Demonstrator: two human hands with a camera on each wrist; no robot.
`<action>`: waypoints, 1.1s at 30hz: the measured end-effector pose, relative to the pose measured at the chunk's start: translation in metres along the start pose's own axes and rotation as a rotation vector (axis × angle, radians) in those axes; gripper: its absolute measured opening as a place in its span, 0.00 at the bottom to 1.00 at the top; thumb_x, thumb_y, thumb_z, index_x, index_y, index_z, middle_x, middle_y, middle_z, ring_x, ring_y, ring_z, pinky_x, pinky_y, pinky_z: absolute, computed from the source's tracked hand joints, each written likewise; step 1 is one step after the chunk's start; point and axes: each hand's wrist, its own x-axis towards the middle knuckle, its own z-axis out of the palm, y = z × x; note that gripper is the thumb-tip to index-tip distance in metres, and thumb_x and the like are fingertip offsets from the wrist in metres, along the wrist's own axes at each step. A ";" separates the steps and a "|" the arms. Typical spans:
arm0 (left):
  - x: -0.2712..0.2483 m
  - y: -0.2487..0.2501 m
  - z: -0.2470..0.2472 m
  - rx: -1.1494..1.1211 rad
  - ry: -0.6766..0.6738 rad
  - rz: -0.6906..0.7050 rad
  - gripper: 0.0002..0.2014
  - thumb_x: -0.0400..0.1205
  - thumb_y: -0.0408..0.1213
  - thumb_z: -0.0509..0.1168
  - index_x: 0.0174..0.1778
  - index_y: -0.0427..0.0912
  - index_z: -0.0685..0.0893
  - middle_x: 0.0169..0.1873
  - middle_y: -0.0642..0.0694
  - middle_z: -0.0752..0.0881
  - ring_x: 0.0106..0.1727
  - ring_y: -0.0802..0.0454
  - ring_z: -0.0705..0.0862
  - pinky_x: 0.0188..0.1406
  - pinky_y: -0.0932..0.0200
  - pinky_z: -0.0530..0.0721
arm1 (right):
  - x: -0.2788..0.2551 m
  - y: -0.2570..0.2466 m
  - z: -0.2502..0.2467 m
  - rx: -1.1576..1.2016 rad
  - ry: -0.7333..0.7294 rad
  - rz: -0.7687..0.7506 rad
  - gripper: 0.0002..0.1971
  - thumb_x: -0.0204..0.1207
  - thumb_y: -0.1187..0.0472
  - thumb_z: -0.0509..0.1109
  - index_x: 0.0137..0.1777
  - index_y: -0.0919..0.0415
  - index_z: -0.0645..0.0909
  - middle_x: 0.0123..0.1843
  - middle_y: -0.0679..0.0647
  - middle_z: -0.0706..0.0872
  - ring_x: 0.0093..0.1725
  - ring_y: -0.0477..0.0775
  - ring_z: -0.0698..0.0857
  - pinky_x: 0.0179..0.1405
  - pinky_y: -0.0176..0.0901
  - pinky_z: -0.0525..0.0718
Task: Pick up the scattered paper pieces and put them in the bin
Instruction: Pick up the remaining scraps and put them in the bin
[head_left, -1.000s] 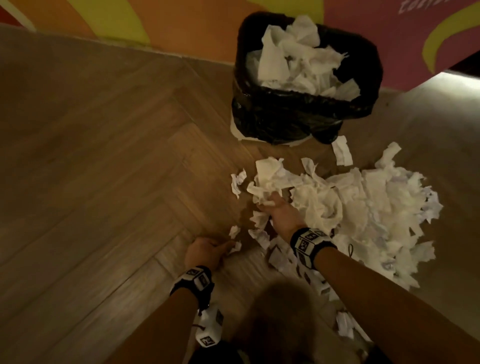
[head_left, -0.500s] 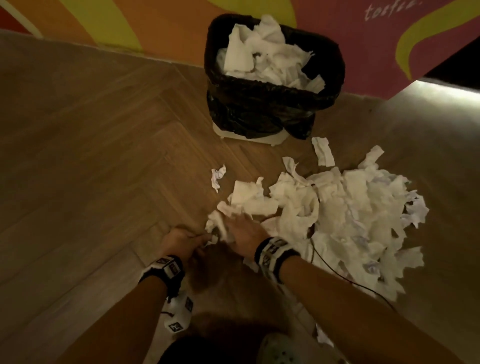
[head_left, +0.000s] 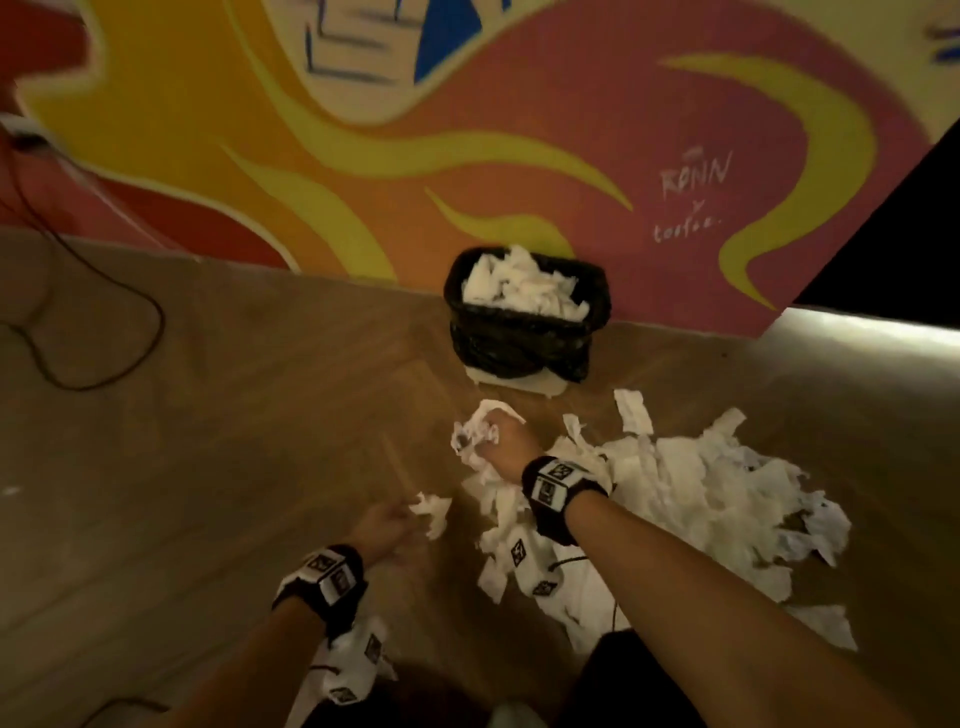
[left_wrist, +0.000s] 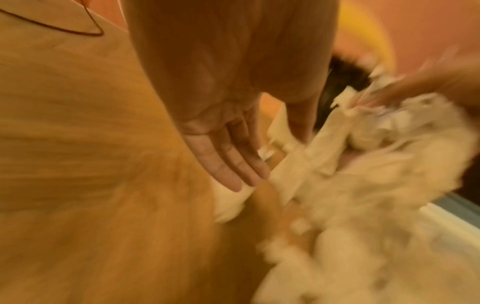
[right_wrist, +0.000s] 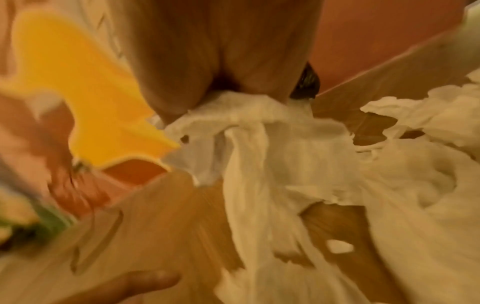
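wood-patterned flooring (head_left: 208, 441) runs up to a painted wall (head_left: 467, 130) of orange, pink and yellow, and against that wall stands the bin (head_left: 519, 343), lined in black and already heaped with white paper to the rim. we note the main pile of paper pieces (head_left: 701, 499) lying on the floor in front of the bin and off to our right, with one loose strip (head_left: 634, 413) between pile and bin. our right hand (head_left: 511, 441) is raised between the pile and the bin, its fingers curled round a crumpled handful (head_left: 475, 434), with torn tails hanging loose beneath. our left hand (head_left: 384, 525) is low near the pile's left edge; in the wrist view its fingers (left_wrist: 231, 164) lie straight and together, tips touching a small scrap (head_left: 431, 512), without a closed hold that we can confirm. we judge the material very light, soft and easily torn, offering no stiff edge to grip; it should be bunched from above into a wad and squeezed, since trailing shreds are likely to drop on the way. with the bin so full, we expect new handfuls to need pressing down or they may slide off. a dark cable (head_left: 104, 322) lies on the floor well to the left.
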 end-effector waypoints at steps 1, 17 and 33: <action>-0.011 0.020 0.004 -0.106 -0.021 0.023 0.24 0.80 0.46 0.68 0.71 0.45 0.75 0.56 0.44 0.88 0.52 0.45 0.88 0.53 0.42 0.86 | -0.004 -0.011 -0.014 0.124 0.034 0.002 0.21 0.80 0.63 0.67 0.72 0.63 0.73 0.69 0.60 0.78 0.68 0.61 0.78 0.58 0.41 0.74; -0.078 0.105 -0.009 -0.833 -0.283 0.029 0.40 0.82 0.67 0.49 0.76 0.35 0.70 0.65 0.34 0.83 0.60 0.36 0.86 0.50 0.42 0.89 | -0.012 -0.071 -0.018 0.664 0.021 -0.048 0.09 0.58 0.53 0.66 0.32 0.56 0.71 0.34 0.54 0.73 0.36 0.57 0.76 0.41 0.51 0.73; -0.036 0.133 0.013 -0.647 -0.418 0.166 0.13 0.83 0.19 0.55 0.54 0.32 0.84 0.40 0.40 0.91 0.40 0.48 0.91 0.34 0.56 0.90 | -0.073 -0.037 -0.019 0.618 0.280 -0.180 0.19 0.70 0.58 0.64 0.62 0.60 0.78 0.60 0.56 0.79 0.60 0.53 0.81 0.60 0.42 0.79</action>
